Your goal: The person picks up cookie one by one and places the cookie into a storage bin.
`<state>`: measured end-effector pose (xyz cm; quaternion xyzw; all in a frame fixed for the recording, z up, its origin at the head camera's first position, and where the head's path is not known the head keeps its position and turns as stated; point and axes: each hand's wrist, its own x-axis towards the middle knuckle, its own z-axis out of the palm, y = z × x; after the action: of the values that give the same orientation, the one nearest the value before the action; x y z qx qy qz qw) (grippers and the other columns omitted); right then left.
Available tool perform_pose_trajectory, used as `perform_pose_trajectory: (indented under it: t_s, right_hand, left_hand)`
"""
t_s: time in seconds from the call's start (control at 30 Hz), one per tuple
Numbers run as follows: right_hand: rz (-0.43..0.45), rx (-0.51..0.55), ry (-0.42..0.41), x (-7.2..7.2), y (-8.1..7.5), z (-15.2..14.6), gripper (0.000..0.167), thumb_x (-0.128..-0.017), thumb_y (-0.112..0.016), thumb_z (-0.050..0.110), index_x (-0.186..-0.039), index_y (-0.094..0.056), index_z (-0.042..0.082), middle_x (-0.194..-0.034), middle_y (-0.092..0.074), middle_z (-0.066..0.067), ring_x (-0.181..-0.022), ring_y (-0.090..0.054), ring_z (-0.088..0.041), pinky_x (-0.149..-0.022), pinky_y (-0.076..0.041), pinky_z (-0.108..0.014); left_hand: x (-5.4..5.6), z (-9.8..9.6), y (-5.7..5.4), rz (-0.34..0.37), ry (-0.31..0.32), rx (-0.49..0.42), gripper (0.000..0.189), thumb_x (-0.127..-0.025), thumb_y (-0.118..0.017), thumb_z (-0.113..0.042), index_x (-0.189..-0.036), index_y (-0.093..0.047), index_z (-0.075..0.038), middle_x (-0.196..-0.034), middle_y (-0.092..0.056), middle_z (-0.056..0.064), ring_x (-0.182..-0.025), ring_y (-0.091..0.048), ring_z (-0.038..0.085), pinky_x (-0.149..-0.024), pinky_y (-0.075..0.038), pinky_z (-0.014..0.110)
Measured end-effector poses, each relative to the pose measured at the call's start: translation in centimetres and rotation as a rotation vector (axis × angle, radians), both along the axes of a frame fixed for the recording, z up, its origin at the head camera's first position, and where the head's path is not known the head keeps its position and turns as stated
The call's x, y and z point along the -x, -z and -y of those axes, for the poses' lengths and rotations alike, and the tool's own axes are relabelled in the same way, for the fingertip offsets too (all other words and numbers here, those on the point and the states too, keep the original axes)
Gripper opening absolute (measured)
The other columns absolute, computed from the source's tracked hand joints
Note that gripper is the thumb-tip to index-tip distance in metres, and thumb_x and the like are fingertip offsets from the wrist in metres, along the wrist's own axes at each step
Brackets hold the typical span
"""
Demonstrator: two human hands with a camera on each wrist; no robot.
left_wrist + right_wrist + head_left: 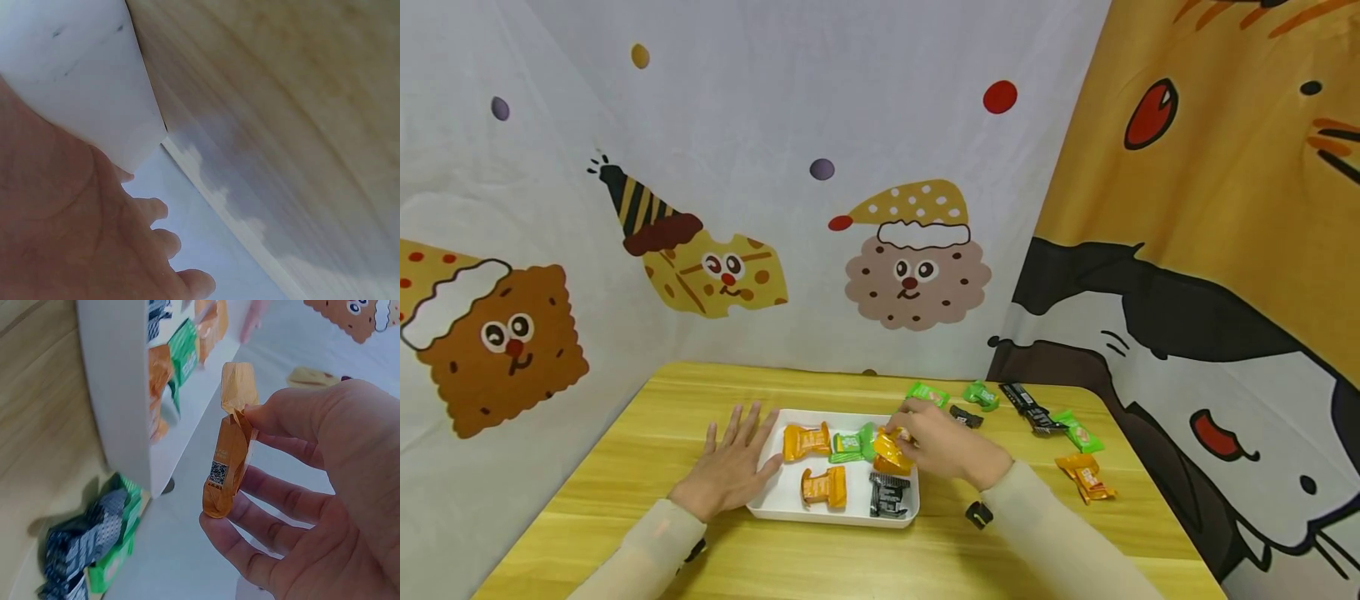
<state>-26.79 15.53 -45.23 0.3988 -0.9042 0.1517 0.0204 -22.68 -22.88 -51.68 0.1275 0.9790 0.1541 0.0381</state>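
Note:
An orange-wrapped candy is pinched between the thumb and fingers of my right hand, above the right part of a white tray. The right wrist view shows the twisted wrapper end and a small printed code on this candy. My left hand lies with fingers spread at the tray's left side, its thumb at the rim. Inside the tray are orange candies, green candies and a black-wrapped one. Another orange candy is partly hidden beneath the held one.
Right of the tray, loose candies lie on the wooden table: green ones, black ones and an orange one. A printed cloth hangs behind the table and along its right side.

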Motion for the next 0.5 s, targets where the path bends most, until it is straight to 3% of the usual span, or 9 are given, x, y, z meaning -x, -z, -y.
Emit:
perform_pose_trajectory:
  t_s: [0.27,0.5]
  right_hand:
    - [-0.036,-0.077,-0.065,-0.1,0.2,2.9,0.018,-0.110,-0.081,0.010,-0.127,-0.086,0.014,-0.127,-0.078,-0.008,-0.095,-0.069,-0.010,-0.079,-0.060,-0.016]
    - [-0.073,-0.156,-0.100,-0.9,0.5,4.8,0.018,-0.111,-0.080,0.013,-0.128,-0.087,0.015,-0.129,-0.080,-0.006,-0.104,-0.076,-0.013,-0.088,-0.065,-0.020]
  left_hand:
    - [0.0,0.0,0.0,-0.004,-0.002,0.002,0.082,-0.123,-0.049,-0.053,-0.188,-0.021,-0.012,-0.195,-0.005,0.027,-0.180,-0.002,0.059,-0.138,-0.003,0.091]
    - [-0.1,0.0,0.0,-0.009,-0.005,0.001,0.081,-0.123,-0.050,-0.052,-0.188,-0.022,-0.011,-0.195,-0.006,0.027,-0.180,-0.004,0.060,-0.138,-0.004,0.091]
